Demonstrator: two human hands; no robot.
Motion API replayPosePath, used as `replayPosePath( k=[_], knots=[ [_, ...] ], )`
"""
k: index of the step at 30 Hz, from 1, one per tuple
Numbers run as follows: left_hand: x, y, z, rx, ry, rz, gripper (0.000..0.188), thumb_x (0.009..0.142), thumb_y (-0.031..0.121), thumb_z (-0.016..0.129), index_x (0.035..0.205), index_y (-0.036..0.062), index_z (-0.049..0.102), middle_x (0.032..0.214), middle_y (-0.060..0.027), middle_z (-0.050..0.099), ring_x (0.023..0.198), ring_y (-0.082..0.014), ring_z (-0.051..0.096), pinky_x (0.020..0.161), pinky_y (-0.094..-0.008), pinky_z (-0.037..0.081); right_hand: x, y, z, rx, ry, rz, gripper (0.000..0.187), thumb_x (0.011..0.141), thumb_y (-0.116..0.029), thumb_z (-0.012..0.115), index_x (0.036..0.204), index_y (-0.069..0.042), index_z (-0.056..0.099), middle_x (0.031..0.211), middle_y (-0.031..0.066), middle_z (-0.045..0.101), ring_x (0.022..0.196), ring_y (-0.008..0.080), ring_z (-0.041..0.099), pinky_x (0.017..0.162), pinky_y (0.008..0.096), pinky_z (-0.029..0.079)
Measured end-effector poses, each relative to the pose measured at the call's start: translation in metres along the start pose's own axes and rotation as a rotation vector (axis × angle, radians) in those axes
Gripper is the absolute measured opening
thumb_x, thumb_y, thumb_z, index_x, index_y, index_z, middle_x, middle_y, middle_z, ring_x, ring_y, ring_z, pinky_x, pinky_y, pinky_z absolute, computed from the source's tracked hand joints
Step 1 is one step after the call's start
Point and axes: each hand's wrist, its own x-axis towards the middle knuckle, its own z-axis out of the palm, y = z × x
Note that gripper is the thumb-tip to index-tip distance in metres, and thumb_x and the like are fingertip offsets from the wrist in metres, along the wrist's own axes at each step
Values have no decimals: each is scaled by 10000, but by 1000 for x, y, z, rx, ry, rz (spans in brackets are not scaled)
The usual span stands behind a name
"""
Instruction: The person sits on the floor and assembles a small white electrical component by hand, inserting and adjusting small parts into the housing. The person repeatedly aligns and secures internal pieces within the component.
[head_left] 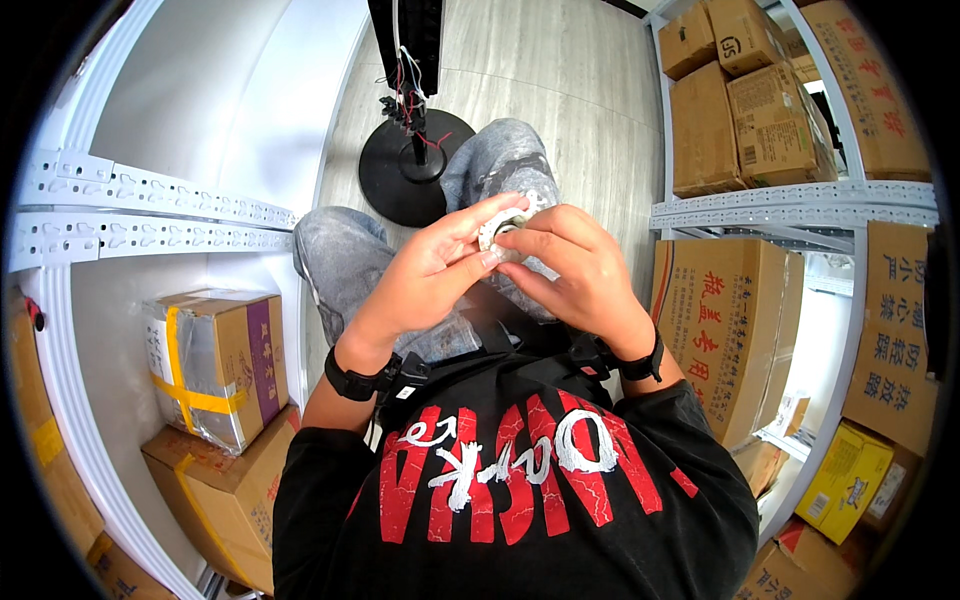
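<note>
We hold a small white ring (508, 226) with both hands, up over our knees. Our left hand (425, 280) pinches it with bent fingers. Our right hand (580, 270) curls around it.

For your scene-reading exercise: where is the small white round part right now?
In the head view, centre: the small white round part is pinched between the left hand and right hand, above the knees.

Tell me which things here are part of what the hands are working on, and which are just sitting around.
In hand:
small white round part, partly hidden
left hand and right hand, both gripping it

Just lying about:
cardboard boxes on metal shelving
taped box
black round stand base with wires
</note>
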Motion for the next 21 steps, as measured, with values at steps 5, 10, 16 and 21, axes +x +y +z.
replayPosePath(
  k=[5,10,16,21],
  knots=[
    [-2,5,-3,46,3,-43,551,994,-7,475,1525,-26,328,1533,-163,433,1320,-188,508,1041,-290,440,2,2,-5,111,7,32,335,747,-59,795,1071,-61,705,893,67,627,788,246,633,685,350,525],
    [-8,2,-13,-28,95,-52,549,997,11,482,1525,-24,332,1523,-168,448,1316,-216,524,1025,-310,466,-5,36,-33,3,144,262,249,814,-47,746,1061,-52,715,831,82,620,684,176,615,616,297,505],
    [-13,5,-20,3,110,-36,540,977,-46,489,1500,-47,356,1492,-180,475,1331,-234,517,1088,-347,442,-24,81,-19,-103,-13,492,216,826,-50,723,1040,-76,732,908,91,632,708,211,641,650,328,525],
    [-16,1,-24,38,116,-18,580,931,-74,525,1487,-69,360,1464,-221,494,1320,-266,536,1097,-378,440,-33,109,12,-131,-151,485,236,818,-42,719,1049,-87,737,924,85,627,742,207,644,683,329,531]
  ],
)
